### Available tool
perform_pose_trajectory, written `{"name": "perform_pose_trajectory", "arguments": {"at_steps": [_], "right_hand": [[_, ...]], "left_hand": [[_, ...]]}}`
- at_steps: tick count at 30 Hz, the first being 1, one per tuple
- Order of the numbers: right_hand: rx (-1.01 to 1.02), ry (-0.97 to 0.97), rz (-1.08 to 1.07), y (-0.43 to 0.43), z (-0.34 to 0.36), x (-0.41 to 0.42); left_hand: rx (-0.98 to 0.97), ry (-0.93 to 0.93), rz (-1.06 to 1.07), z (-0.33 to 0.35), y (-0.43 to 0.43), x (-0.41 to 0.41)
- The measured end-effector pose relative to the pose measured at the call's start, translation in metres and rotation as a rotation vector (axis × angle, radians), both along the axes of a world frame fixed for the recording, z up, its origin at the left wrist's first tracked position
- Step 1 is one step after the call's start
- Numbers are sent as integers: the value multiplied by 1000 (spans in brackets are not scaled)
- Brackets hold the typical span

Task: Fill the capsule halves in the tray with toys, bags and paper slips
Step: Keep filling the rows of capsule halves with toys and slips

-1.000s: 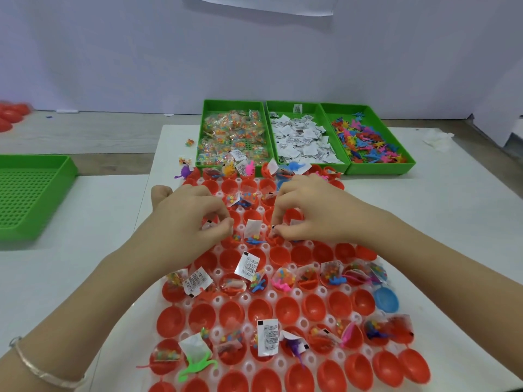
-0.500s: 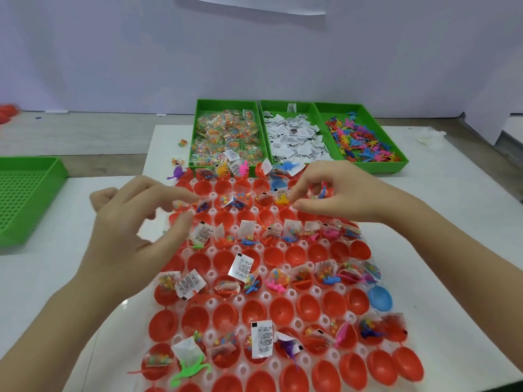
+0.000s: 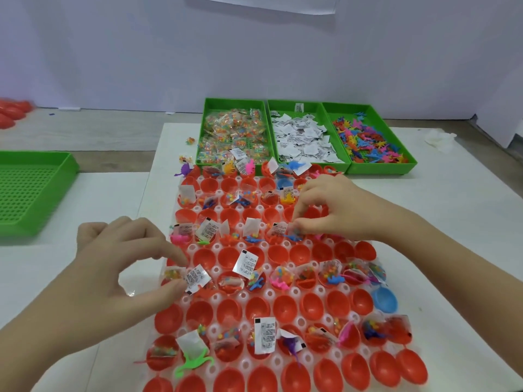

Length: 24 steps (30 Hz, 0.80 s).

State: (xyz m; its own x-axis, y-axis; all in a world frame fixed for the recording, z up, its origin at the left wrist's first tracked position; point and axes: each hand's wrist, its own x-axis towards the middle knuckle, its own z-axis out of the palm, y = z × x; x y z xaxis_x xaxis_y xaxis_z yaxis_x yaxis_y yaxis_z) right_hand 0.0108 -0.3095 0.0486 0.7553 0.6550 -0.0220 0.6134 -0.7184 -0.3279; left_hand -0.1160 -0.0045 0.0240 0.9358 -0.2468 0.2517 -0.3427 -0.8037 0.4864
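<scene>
Pinched a small bag (image 3: pixel 294 231) in the right grip (image 3: pixel 339 210), just above one of the filled capsule halves (image 3: pixel 284 308) in the middle rows of the tray (image 3: pixel 268 293); curled forefinger and thumb of the left grip (image 3: pixel 119 267) round a second bag (image 3: pixel 171 274) at the tray's left edge, yet could not tell whether clamped on it or loose. Judged the step as seating bags row by row, with whole rows of red cups bare between filled ones. Called next for letting go into the cups, then reaching to the green bins (image 3: pixel 382 168) at the far end of the counter (image 3: pixel 452 222) for more stock
</scene>
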Motion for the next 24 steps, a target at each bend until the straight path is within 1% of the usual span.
{"name": "perform_pose_trajectory", "arguments": {"at_steps": [7, 13, 19, 22, 24], "right_hand": [[291, 92, -128, -13, 13, -3], [350, 78, -106, -6, 11, -12], [416, 75, -64, 15, 7, -20], [439, 74, -20, 29, 4, -27], [472, 90, 11, 40, 2, -33]], "left_hand": [[46, 70, -15, -7, -8, -3], [30, 91, 35, -8, -11, 1], [78, 80, 60, -8, -14, 2], [21, 51, 47, -7, -16, 2], [-92, 18, 66, -5, -16, 2]]}}
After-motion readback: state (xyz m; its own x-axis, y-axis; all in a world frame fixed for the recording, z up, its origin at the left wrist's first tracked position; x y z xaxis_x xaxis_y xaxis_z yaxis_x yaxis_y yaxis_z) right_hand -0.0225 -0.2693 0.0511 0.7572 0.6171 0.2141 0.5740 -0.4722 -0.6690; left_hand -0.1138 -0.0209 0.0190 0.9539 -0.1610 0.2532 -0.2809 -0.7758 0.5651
